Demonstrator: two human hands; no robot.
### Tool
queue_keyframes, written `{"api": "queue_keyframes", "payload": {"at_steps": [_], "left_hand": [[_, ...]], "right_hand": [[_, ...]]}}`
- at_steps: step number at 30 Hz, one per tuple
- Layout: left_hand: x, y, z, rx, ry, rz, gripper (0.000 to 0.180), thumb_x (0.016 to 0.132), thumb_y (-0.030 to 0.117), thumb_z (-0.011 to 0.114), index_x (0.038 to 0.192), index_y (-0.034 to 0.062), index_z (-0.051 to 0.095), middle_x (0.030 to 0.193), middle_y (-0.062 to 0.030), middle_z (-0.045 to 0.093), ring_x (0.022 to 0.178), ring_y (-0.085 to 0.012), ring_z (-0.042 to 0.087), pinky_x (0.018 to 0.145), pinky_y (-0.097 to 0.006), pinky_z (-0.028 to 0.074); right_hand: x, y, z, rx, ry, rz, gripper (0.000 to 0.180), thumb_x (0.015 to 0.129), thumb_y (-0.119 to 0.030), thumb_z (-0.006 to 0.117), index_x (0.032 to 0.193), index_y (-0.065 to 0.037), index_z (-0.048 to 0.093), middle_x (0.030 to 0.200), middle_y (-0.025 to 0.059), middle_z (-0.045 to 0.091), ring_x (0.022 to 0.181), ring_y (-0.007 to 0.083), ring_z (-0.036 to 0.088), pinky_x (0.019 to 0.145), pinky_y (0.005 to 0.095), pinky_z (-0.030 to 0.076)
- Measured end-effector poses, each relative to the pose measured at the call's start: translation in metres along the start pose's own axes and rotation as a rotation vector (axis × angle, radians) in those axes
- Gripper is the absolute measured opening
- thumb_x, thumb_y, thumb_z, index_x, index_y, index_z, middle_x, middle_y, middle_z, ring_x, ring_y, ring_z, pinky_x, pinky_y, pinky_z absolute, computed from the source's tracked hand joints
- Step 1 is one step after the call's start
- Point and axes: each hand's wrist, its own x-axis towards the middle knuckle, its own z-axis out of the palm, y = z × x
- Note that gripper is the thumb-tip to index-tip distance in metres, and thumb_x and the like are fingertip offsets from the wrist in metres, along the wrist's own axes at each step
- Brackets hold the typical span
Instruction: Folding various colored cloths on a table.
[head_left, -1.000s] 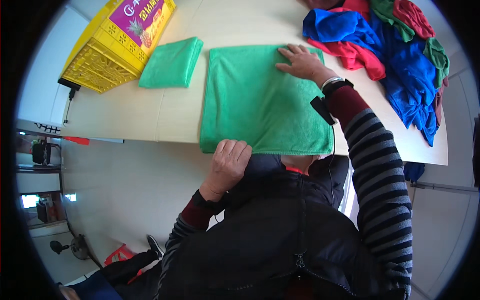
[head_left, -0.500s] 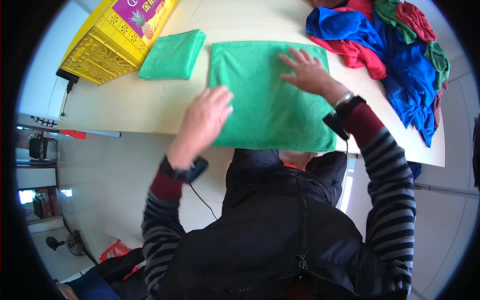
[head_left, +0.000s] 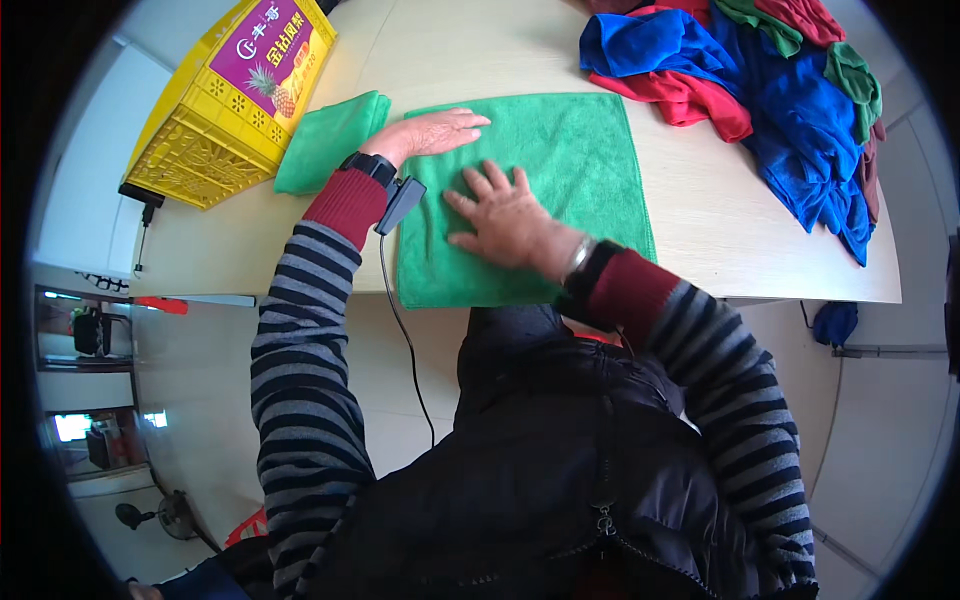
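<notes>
A green cloth [head_left: 580,170] lies spread out on the pale table, its near edge at the table's front edge. My left hand [head_left: 432,134] rests with fingers stretched out over the cloth's upper left part. Lower down, towards the cloth's left middle, my right hand [head_left: 500,217] presses flat with its fingers spread. Neither hand holds anything. Beyond my left wrist sits a folded green cloth [head_left: 325,135], partly hidden by the forearm.
A yellow plastic crate [head_left: 215,140] with a purple label stands at the table's far left. On the right is a heap of blue, red, green and brown cloths [head_left: 800,130], hanging near the edge. A black cable [head_left: 405,340] trails from my left wrist. The table [head_left: 700,200] ends near my lap.
My left hand has moved up and away from me, onto the cloth's upper left. My right hand has moved down and left across it, from the upper right.
</notes>
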Motion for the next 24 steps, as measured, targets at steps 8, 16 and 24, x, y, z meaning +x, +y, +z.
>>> {"api": "queue_keyframes", "payload": {"at_steps": [8,16,24], "left_hand": [[-0.018,-0.007,0.001,0.041,-0.032,-0.030,0.054,0.106,0.043,0.041,0.147,0.0079,0.046,0.151,-0.0130,0.047,0.147,-0.0283,0.032,0.121,-0.038,0.026],[0.001,-0.017,-0.007,-0.166,-0.114,-0.045,0.051,0.110,0.034,0.032,0.152,0.0057,0.038,0.160,-0.0108,0.035,0.149,-0.0215,0.028,0.124,-0.036,0.022],[-0.007,-0.003,-0.005,-0.048,-0.106,-0.061,0.052,0.109,0.033,0.033,0.152,0.0048,0.037,0.160,-0.0134,0.033,0.149,-0.0245,0.029,0.123,-0.035,0.023]], "right_hand": [[-0.054,-0.036,-0.065,0.380,-0.526,-0.263,0.058,0.093,-0.043,0.061,0.141,-0.012,0.052,0.152,0.0182,0.040,0.141,0.0355,0.037,0.109,0.0558,0.036],[0.031,-0.008,-0.006,0.074,-0.021,-0.114,0.064,0.091,-0.041,0.063,0.146,-0.012,0.047,0.153,0.0153,0.040,0.143,0.0359,0.035,0.112,0.0547,0.034],[-0.045,-0.037,-0.035,0.556,-0.542,-0.520,0.056,0.092,-0.036,0.064,0.142,-0.011,0.052,0.145,0.0171,0.050,0.134,0.0362,0.047,0.108,0.0491,0.040]]}}
